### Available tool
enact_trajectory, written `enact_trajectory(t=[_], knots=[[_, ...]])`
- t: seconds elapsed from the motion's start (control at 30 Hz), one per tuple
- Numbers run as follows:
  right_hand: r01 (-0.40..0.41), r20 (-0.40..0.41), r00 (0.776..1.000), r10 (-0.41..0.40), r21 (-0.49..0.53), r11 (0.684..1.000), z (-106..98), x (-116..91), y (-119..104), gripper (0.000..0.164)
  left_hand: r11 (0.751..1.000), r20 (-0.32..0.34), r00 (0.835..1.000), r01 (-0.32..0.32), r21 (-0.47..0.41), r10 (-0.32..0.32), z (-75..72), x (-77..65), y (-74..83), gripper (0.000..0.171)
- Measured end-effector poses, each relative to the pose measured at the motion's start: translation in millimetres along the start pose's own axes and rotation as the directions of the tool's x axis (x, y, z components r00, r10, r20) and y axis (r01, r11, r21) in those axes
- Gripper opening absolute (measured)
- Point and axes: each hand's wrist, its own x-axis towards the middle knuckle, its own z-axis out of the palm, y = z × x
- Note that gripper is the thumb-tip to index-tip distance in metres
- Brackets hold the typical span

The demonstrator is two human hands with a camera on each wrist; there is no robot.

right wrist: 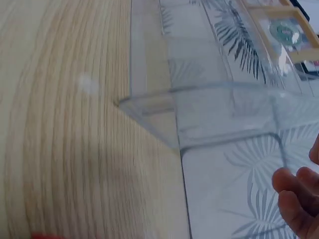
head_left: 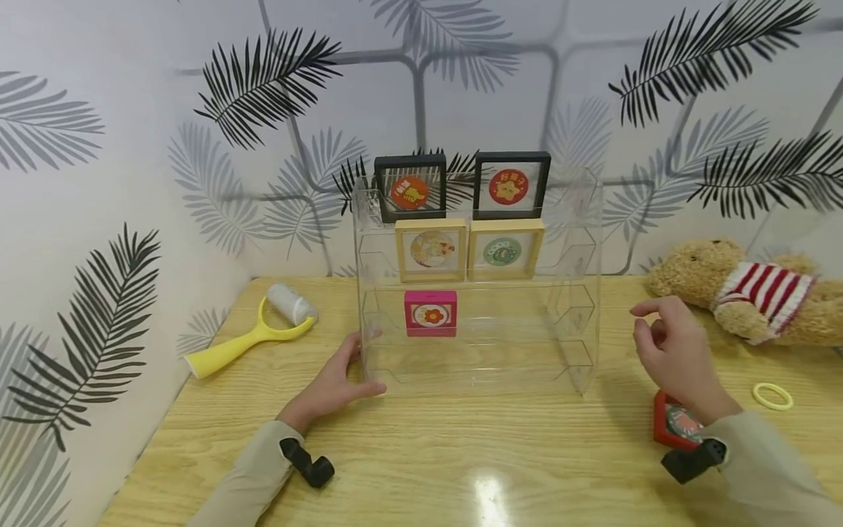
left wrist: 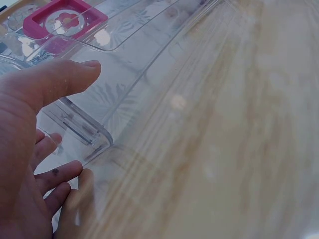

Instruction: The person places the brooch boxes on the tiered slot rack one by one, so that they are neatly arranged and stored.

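A clear acrylic tiered rack (head_left: 500,359) stands on the table against the wall. My left hand (head_left: 332,384) is at its lower left corner, thumb stretched across the front and fingers along the outer side. In the left wrist view the fingertips (left wrist: 75,169) lie close to the rack's side panel. On the rack are two black frames (head_left: 477,183) on top, two pale yellow frames (head_left: 465,252) below and a pink frame (head_left: 431,329) lower left. Right of the rack my right hand (head_left: 678,355) hovers, fingers loosely bent and holding nothing. A red frame (head_left: 664,421) lies partly hidden under that forearm.
At the left lies a yellow-handled roller (head_left: 253,337) with a grey-white head. A teddy bear (head_left: 731,293) in a striped sweater lies at the back right. A pale yellow ring (head_left: 757,395) is on the table in front of the bear.
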Motion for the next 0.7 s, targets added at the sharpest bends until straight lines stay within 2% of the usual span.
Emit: enact_trajectory(t=[0.07, 0.13, 0.27, 0.33, 0.4, 0.5, 0.6, 0.7], knots=[[-0.095, 0.076, 0.992, 0.098, -0.046, 0.994, -8.2, -1.5, 10.2, 0.018, 1.0, -0.003, 1.0, -0.004, 0.002, 0.004, -0.1, -0.1, 0.4, 0.081], [-0.16, 0.155, 0.972, 0.175, -0.104, 0.982, -15.9, -2.5, 21.0, 0.023, 1.0, -0.006, 1.0, 0.0, 0.002, 0.0, 0.0, -0.4, 1.0, 0.081], [-0.23, 0.314, 0.906, 0.285, -0.202, 0.952, -29.3, -1.4, 42.8, 0.041, 1.0, -0.008, 1.0, 0.0, 0.009, 0.0, 0.5, -0.1, 1.1, 0.08], [-0.256, 0.399, 0.854, 0.334, -0.236, 0.937, -35.3, 0.2, 53.6, 0.053, 1.0, -0.006, 1.0, -0.004, 0.011, 0.004, 0.6, 0.0, 0.6, 0.08], [-0.256, 0.463, 0.811, 0.358, -0.27, 0.928, -39.5, 0.7, 64.2, 0.063, 1.0, -0.005, 1.0, -0.006, 0.008, 0.006, 0.5, -0.3, -0.2, 0.079], [-0.198, 0.54, 0.771, 0.339, -0.302, 0.932, -42.7, -2.1, 79.1, 0.073, 1.0, -0.004, 1.0, -0.013, 0.011, 0.013, 0.3, -0.6, -0.9, 0.077], [-0.135, 0.589, 0.749, 0.304, -0.313, 0.94, -43.9, -7.3, 90.4, 0.079, 1.0, -0.006, 1.0, -0.021, 0.01, 0.021, 0.7, 0.2, -1.1, 0.077], [-0.091, 0.607, 0.749, 0.265, -0.302, 0.949, -44.4, -10.4, 97.8, 0.083, 1.0, -0.003, 1.0, -0.027, 0.013, 0.027, 1.0, 1.0, -1.2, 0.078]])
